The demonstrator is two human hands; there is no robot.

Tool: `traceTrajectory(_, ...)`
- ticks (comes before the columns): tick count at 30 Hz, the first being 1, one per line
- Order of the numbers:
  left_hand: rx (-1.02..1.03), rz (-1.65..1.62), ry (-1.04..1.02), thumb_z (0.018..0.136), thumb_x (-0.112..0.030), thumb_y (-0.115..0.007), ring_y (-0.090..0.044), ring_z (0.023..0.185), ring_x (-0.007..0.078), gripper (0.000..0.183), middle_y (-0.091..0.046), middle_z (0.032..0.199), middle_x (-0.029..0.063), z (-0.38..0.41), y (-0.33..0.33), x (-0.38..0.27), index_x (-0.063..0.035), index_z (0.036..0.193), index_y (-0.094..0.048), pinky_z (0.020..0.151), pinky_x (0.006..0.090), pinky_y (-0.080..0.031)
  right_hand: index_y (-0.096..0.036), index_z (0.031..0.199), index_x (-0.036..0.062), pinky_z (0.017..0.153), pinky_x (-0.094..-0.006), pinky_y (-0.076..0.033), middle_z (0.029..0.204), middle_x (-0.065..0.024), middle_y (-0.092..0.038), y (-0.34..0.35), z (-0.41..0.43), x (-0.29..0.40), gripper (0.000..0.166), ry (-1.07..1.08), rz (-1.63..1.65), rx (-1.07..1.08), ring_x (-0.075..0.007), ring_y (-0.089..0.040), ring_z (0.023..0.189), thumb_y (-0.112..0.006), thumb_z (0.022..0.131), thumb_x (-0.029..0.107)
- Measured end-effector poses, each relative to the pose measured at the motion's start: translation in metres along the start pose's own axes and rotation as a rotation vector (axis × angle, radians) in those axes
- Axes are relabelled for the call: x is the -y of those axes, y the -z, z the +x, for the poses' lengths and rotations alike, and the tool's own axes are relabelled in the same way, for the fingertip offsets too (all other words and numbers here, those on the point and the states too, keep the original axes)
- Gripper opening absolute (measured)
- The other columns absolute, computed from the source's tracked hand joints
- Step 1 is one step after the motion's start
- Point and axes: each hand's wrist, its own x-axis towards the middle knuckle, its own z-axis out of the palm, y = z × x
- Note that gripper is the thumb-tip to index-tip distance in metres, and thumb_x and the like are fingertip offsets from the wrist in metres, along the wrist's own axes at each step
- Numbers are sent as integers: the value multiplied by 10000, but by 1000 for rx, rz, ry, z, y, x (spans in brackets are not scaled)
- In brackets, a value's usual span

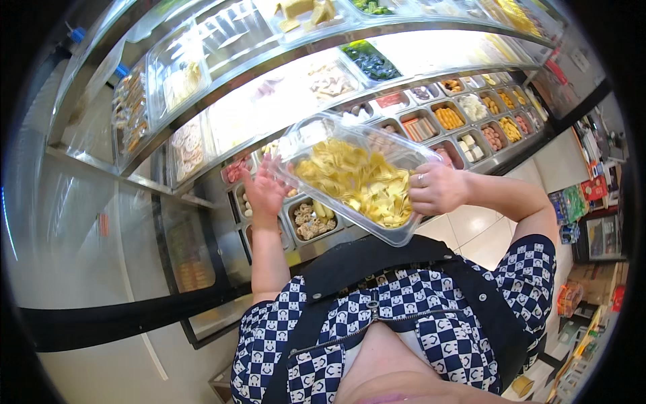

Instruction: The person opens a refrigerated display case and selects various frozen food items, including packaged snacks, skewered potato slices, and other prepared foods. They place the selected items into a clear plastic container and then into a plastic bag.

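Observation:
A clear plastic tub [348, 216] of yellow, thin-sliced food, perhaps potato [361, 179], hangs at a slant in front of my chest. My right hand [438, 188], with a ring on one finger, grips the tub's right end. By the opposite end, my left hand [266, 189] has its palm turned up and its fingers spread. Its fingertips are at the tub's rim; whether they touch it is hard to tell. Beneath the tub are metal pans of food, including one with brown, ridged pieces and pale yellow sticks [314, 222].
Above the pans rise metal-framed shelves [303, 48] with more clear tubs, including one of dark green food [371, 60]. To the right, pans hold orange rolls [448, 118] and white cubes [470, 147]. Glass panels with a black frame [101, 323] stand at left. Tiled floor [469, 227] shows at right.

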Motion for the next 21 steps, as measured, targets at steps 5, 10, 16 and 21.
traceTrajectory(5, -168, 291, 144, 795, -116, -612, -485, 1029, 235, 537, -461, 1187, 68, 22, 53, 85, -82, 1284, -393, 726, 430, -496, -462, 640, 130, 563, -306, -398, 666, -4, -455, -96, -61, 1, 155, 72, 23, 64, -165, -508, 669, -564, 639, 247)
traceTrajectory(10, -447, 506, 6, 759, 19, -589, -552, 774, 149, 614, -533, 972, 72, 22, 54, 132, -32, 1312, -326, 639, 323, -511, -540, 677, 146, 719, -326, -419, 770, -10, -516, -166, -140, -27, 80, -141, -126, 205, -190, -524, 826, -539, 680, 226)
traceTrajectory(16, -540, 674, 35, 758, 8, -589, -523, 529, 116, 527, -573, 720, 59, -4, 43, 195, 3, 1250, -401, 443, 242, -430, -569, 744, 168, 803, -319, -381, 865, -10, -518, -200, -205, -58, 79, -397, -130, 394, -195, -484, 955, -511, 751, 222)
traceTrajectory(21, -629, 633, 149, 758, -52, -656, -523, 556, 118, 513, -566, 737, 43, -20, 29, 219, -2, 1211, -421, 438, 256, -412, -602, 848, 132, 772, -352, -419, 897, -43, -555, -148, -230, -101, 136, -481, 3, 202, -216, -529, 952, -537, 758, 211)
